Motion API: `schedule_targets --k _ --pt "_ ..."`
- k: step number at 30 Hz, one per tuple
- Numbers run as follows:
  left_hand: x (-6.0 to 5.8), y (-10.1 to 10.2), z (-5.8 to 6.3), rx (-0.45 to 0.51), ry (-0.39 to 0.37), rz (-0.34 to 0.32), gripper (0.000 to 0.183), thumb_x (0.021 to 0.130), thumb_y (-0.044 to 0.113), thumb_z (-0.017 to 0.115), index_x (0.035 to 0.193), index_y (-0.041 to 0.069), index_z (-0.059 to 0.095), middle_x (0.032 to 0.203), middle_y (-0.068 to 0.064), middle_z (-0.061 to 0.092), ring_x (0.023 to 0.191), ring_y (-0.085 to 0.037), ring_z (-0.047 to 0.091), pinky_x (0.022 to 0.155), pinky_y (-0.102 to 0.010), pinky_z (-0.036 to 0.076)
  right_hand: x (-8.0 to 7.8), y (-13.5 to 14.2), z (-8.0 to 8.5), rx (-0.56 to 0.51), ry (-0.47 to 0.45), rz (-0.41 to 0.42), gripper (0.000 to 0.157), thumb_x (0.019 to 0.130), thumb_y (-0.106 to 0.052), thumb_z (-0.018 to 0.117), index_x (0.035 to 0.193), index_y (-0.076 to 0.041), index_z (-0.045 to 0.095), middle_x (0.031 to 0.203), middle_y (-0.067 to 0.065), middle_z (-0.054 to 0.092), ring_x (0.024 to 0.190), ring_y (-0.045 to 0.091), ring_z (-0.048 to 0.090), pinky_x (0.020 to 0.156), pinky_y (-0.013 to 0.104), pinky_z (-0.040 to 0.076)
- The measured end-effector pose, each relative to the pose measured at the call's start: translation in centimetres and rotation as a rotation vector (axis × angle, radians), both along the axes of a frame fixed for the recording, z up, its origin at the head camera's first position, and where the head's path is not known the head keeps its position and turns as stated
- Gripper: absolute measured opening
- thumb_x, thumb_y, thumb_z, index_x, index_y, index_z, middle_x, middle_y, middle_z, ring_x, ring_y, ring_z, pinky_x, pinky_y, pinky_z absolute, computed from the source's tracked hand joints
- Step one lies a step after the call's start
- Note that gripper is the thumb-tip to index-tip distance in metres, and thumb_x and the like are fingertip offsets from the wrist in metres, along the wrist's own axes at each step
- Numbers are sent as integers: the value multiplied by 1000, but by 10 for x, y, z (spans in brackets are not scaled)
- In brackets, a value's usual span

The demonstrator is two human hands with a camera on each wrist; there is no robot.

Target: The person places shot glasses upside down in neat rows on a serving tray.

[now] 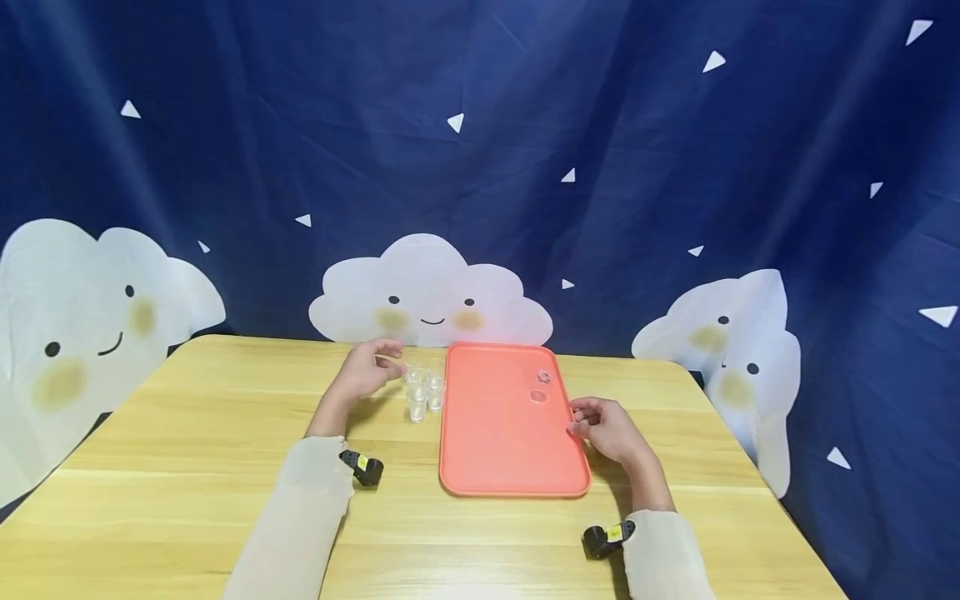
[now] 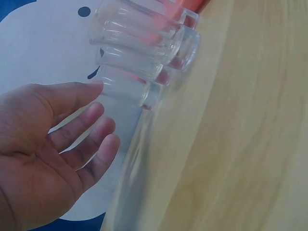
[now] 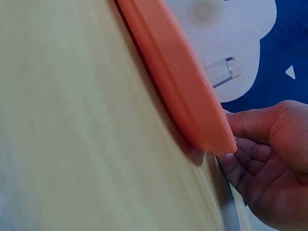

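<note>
Several small clear glasses (image 1: 417, 407) stand in a tight cluster on the table, just left of a coral-red tray (image 1: 502, 450). Beside their outer side is my left hand (image 1: 369, 371), its fingers loosely bent and apart. In the left wrist view a fingertip of that hand (image 2: 53, 144) overlaps the nearest glass (image 2: 127, 86); whether it touches is unclear. My right hand (image 1: 611, 429) grips the tray's right edge, thumb above and fingers underneath in the right wrist view. One clear glass (image 3: 224, 72) stands on the tray near that edge, apparently upside down.
The wooden table (image 1: 390, 542) carries the tray and glasses. A dark blue curtain (image 1: 480, 183) with white clouds hangs behind the table's far edge. Black wrist cameras sit on both sleeves, the left one (image 1: 363, 468) and the right one (image 1: 606, 540).
</note>
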State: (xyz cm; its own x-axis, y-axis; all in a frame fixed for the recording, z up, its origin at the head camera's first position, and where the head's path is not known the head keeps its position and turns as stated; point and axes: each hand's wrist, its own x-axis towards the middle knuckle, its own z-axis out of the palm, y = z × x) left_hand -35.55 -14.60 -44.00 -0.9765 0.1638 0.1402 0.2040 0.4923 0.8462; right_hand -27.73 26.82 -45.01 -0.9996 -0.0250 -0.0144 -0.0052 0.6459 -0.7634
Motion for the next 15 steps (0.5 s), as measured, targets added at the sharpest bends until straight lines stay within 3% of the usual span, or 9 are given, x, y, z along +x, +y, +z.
schedule_targets --k 15 --pt "0 8 -7 -34 -10 -19 44 86 10 69 128 4 57 118 -15 60 105 -32 59 87 -40 51 2 -2 3 -12 -8 -6 35 85 -3 67 119 -2 60 93 6 63 83 21 56 73 30 49"
